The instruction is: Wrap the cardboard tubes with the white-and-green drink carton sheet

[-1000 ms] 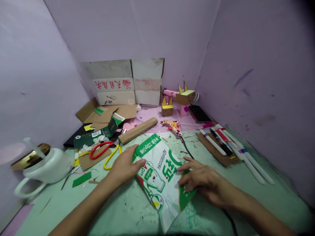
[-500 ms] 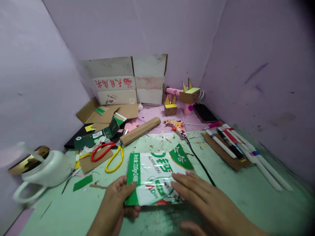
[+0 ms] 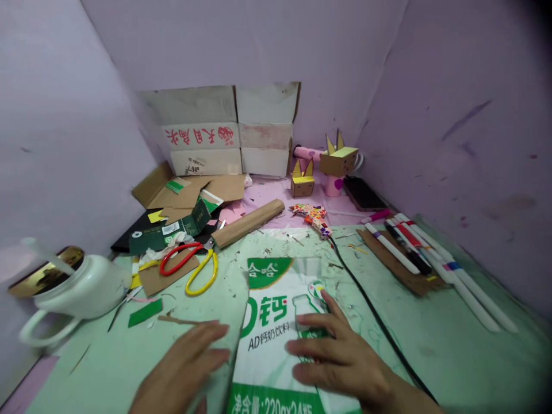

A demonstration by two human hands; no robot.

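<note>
A white and green printed plastic wrapper [image 3: 276, 322] lies flat on the green mat [image 3: 431, 345] in front of me, its text upright toward me. My right hand [image 3: 336, 356] rests palm down on the wrapper with fingers spread. At the wrapper's left edge my left hand [image 3: 185, 368] lies flat on the mat, fingers together and pointing right. Neither hand grips anything.
Red and yellow scissors [image 3: 190, 267] and cardboard scraps [image 3: 190, 195] lie at back left. A white jug [image 3: 73, 293] stands at far left. A cardboard roll [image 3: 248, 223], patterned glue gun [image 3: 314, 217] with black cord [image 3: 375, 322], markers [image 3: 414, 253], phone [image 3: 364, 195], small box figures [image 3: 338, 161] and stacked boxes [image 3: 224, 129] sit behind.
The wrapper went from held and folded between both hands to spread flat, turned so the text faces me. Both hands now press flat; the view tilted down slightly.
</note>
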